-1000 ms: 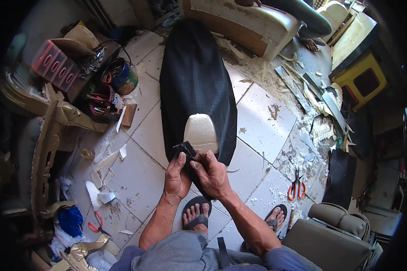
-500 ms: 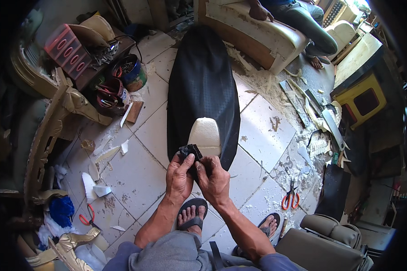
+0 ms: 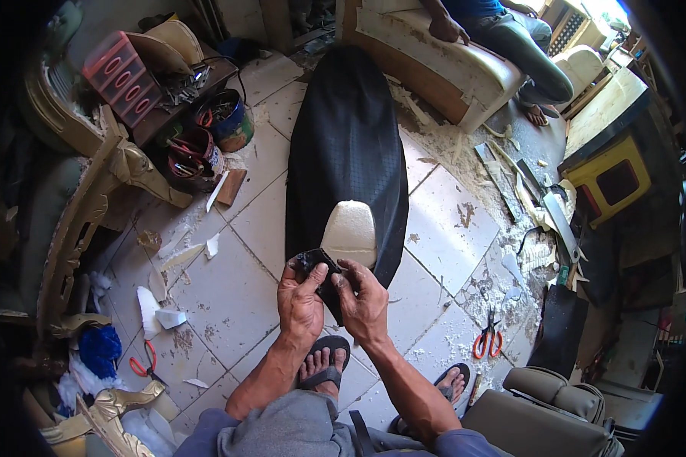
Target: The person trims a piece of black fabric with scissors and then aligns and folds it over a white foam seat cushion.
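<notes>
A long black textured cover (image 3: 347, 137) lies over what looks like a motorcycle seat in front of me. At its near end a pale foam block (image 3: 351, 228) shows bare. My left hand (image 3: 301, 301) is closed on a small folded piece of black material (image 3: 310, 263), thumb on top, just left of the foam. Close beside it, my right hand (image 3: 363, 301) pinches the right side of the same piece with thumb and fingers. Whether this piece is joined to the cover, I cannot tell.
Orange-handled scissors (image 3: 488, 339) lie on the tiles at right, orange-handled pliers (image 3: 146, 362) at left. Buckets of tools (image 3: 232, 126) stand far left. White scraps and foam dust litter the floor. A person (image 3: 503, 38) sits on an unfinished sofa (image 3: 434, 57) at the back.
The black piece tips a little leftward between my hands. My right fingers have shifted and lifted slightly on it. The whole view has swung a little.
</notes>
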Demonstrator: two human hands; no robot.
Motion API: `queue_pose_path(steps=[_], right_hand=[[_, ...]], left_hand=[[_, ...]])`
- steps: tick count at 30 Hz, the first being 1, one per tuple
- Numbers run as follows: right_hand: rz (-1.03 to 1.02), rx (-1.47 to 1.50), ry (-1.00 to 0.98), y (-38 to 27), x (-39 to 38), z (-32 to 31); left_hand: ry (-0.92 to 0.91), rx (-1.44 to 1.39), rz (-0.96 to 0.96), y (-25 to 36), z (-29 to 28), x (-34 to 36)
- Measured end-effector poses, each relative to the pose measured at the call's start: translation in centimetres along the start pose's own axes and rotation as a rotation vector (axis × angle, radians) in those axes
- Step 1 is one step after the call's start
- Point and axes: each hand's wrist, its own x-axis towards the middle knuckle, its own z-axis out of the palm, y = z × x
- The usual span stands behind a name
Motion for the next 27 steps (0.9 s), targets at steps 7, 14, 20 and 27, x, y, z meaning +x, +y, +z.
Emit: queue_pose_path(steps=[7,14,20,27], right_hand=[[0.139,0.004,-0.101,-0.1,0.2,-0.1],[0.403,0.161,-0.175,2.3,0.4,-2.9],[0.438,0.182,-0.132,2.6,-0.2,-5.6],[0.429,0.173,-0.146,3.7,-0.2,-7.6]], left_hand=[[-0.024,0.013,-0.068,0.6,-0.5,0.2],[-0.151,0.148,-0.283,0.5,-1.4,1.2],[-0.135,0.191,-0.342,-2.2,-0.7,1.8],[-0.149,0.210,-0.324,-3.4,1.2,1.4]])
